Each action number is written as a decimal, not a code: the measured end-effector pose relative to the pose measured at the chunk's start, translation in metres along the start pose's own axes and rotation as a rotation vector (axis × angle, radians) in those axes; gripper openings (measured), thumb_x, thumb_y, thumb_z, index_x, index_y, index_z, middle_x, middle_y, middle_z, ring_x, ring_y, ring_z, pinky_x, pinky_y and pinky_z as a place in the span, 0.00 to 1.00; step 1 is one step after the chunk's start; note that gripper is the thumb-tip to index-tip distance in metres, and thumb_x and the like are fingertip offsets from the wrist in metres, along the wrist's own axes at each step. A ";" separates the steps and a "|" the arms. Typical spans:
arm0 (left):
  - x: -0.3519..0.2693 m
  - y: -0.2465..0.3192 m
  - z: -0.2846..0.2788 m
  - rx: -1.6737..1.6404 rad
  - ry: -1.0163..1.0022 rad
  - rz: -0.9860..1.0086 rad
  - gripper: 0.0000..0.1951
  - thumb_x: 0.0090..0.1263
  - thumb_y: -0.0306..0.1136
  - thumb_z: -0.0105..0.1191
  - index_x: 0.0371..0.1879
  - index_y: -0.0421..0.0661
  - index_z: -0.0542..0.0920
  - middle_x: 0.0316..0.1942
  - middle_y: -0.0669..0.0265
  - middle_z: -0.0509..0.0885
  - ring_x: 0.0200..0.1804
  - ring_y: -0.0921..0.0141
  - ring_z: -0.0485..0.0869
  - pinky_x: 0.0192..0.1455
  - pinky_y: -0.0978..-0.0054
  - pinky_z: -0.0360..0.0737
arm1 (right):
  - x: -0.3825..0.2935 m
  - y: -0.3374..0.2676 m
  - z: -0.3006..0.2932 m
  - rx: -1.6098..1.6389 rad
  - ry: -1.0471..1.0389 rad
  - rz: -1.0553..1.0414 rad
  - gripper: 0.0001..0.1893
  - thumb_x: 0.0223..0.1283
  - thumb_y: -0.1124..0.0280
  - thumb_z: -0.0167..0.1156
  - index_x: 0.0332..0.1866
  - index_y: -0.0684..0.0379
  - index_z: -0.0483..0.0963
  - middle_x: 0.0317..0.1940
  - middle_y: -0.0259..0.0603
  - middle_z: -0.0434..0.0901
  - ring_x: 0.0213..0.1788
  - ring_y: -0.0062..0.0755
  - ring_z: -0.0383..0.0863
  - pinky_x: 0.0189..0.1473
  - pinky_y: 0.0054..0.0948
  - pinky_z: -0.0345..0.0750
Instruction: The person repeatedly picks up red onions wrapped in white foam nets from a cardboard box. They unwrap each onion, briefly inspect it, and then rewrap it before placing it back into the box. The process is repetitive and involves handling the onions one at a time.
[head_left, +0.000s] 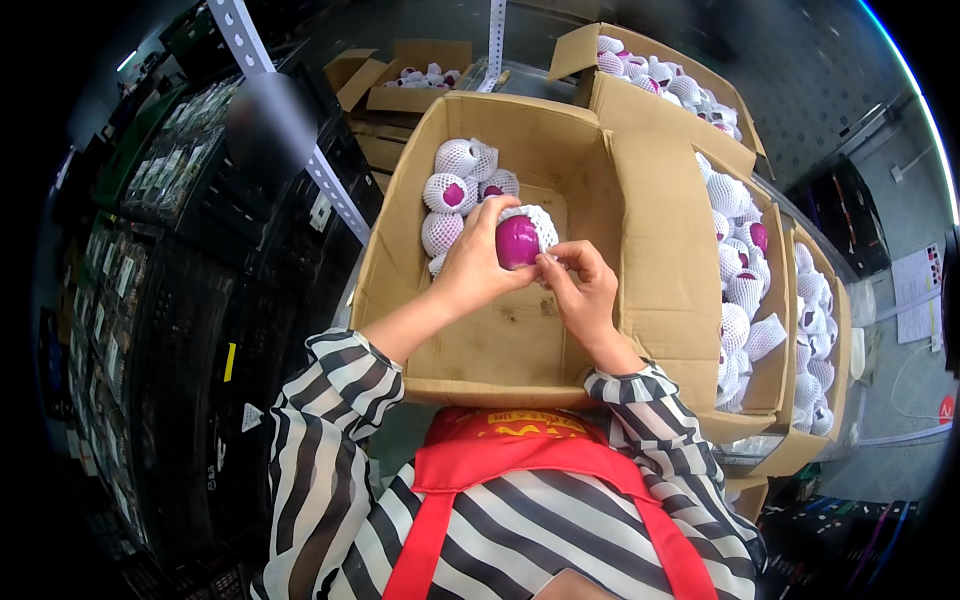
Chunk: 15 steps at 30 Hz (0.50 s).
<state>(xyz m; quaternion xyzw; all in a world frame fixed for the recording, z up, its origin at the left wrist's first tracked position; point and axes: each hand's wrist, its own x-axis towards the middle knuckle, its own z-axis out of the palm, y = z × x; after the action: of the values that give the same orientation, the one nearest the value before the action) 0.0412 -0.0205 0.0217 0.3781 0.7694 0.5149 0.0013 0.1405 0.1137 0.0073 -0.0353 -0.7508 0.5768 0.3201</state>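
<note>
My left hand (480, 251) is wrapped around a glossy purple round item (517, 244), perhaps a fruit or one wrapped in purple film. A white foam net sleeve (546, 223) covers its far and right sides, leaving the face towards me bare. At the lower right of the item, the thumb and fingertips of my right hand (581, 281) pinch the sleeve's edge. Both hands are over an open cardboard box (487, 382). Along its left side lie several sleeved round items (450, 193), some with purple showing through; my left hand and forearm hide part of them.
To the right, cardboard boxes hold more sleeved items (742, 292), (814, 337). Further boxes with sleeved items (675, 82) stand at the back. Black crates (202, 315) are stacked on the left, beside a perforated metal post (330, 184). A printed sheet (916, 292) hangs at the right.
</note>
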 end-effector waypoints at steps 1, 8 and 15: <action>0.000 0.000 -0.001 0.015 0.010 0.019 0.39 0.47 0.42 0.72 0.59 0.45 0.68 0.53 0.50 0.73 0.55 0.55 0.77 0.57 0.63 0.76 | -0.001 0.001 0.000 0.039 -0.015 0.029 0.05 0.59 0.76 0.65 0.36 0.65 0.76 0.26 0.34 0.80 0.25 0.17 0.76 0.31 0.18 0.74; 0.003 -0.023 -0.005 -0.477 -0.338 -0.435 0.36 0.54 0.49 0.69 0.57 0.38 0.72 0.52 0.57 0.76 0.53 0.69 0.78 0.57 0.71 0.76 | 0.019 0.003 -0.016 0.752 -0.074 0.651 0.09 0.64 0.72 0.59 0.46 0.63 0.73 0.33 0.36 0.80 0.27 0.22 0.81 0.28 0.19 0.78; 0.005 -0.019 -0.006 -0.794 -0.378 -0.625 0.32 0.63 0.48 0.63 0.58 0.40 0.67 0.50 0.61 0.77 0.51 0.71 0.78 0.55 0.73 0.77 | 0.016 0.006 -0.022 0.559 -0.159 0.645 0.25 0.57 0.69 0.68 0.57 0.63 0.66 0.33 0.37 0.78 0.30 0.25 0.83 0.26 0.21 0.80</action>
<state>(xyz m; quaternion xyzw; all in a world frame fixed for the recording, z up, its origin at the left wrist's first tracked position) 0.0244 -0.0260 0.0116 0.1877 0.5778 0.6641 0.4358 0.1378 0.1413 0.0115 -0.1354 -0.5387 0.8292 0.0620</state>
